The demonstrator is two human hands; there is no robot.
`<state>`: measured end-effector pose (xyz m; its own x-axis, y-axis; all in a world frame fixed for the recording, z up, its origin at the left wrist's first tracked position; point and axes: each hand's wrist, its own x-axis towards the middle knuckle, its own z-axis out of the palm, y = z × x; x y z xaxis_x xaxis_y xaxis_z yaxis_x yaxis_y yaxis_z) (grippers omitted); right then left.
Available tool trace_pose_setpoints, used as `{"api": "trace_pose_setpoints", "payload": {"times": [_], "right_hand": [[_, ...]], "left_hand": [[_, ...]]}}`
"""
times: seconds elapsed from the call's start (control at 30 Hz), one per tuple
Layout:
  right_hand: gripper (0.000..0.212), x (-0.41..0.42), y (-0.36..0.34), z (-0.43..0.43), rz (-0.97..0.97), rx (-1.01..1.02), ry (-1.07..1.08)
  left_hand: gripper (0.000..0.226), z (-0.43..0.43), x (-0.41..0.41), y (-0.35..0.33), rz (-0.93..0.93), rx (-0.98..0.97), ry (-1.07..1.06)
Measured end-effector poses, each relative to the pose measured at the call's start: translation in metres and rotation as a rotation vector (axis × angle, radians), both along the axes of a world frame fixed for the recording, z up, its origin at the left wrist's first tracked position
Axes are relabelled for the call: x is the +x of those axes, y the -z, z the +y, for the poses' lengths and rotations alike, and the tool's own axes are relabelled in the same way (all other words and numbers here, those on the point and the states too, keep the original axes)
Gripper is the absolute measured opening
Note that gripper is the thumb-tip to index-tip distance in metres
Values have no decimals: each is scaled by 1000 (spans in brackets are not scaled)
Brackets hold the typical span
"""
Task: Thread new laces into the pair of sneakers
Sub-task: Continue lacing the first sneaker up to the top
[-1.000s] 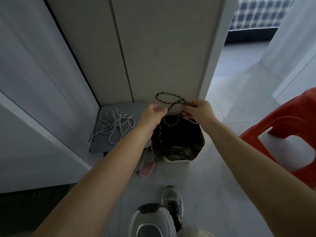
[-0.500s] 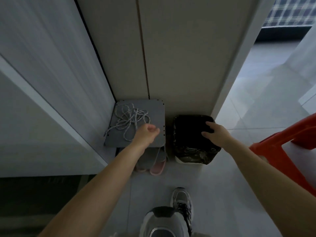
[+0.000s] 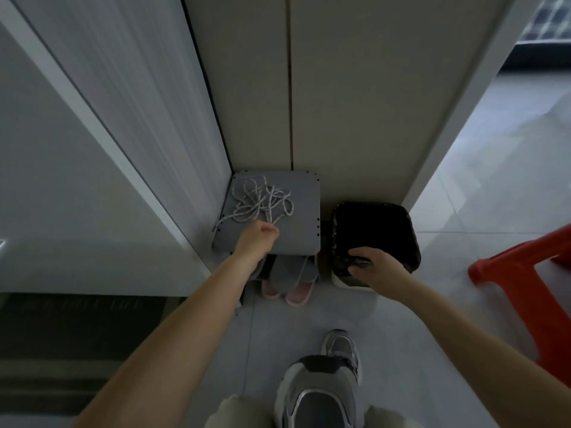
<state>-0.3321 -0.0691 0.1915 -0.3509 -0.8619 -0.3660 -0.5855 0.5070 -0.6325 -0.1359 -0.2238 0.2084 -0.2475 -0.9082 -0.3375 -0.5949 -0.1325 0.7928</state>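
A tangle of white laces (image 3: 262, 202) lies on top of a low grey stool (image 3: 304, 217) in the corner. My left hand (image 3: 258, 240) reaches over the stool's front part, its curled fingers pinching the near end of the white laces. My right hand (image 3: 375, 268) hovers with relaxed fingers over the front rim of a small bin lined with a black bag (image 3: 375, 223). A grey sneaker (image 3: 318, 393) is at the bottom of the view, and a second grey sneaker (image 3: 341, 347) stands on the floor just beyond it.
Grey and pink slippers (image 3: 289, 284) are tucked under the stool. A red plastic chair (image 3: 525, 291) stands at the right. Cabinet doors (image 3: 355, 103) rise behind the stool and bin, with a white wall on the left. A dark mat (image 3: 77, 341) lies at lower left.
A second ago both hands held a dark patterned lace above the bin. That lace is gone from my hands; my left hand moved to the white laces and my right hand drew back to the bin's front rim.
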Motion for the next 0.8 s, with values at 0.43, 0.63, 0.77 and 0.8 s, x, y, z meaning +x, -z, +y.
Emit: {"api": "trace_pose_setpoints", "payload": {"times": [0.43, 0.63, 0.77, 0.8], "right_hand": [[64, 121, -71, 198, -76, 9, -235], [43, 199, -45, 236, 42, -123, -192], [86, 207, -48, 257, -73, -45, -166], [88, 205, -49, 258, -59, -84, -151]], "left_hand": [[74, 242, 141, -35, -74, -58, 485], [89, 301, 142, -41, -484, -254, 656], [76, 327, 155, -23, -253, -219, 545], [72, 330, 154, -26, -227, -179, 509]]}}
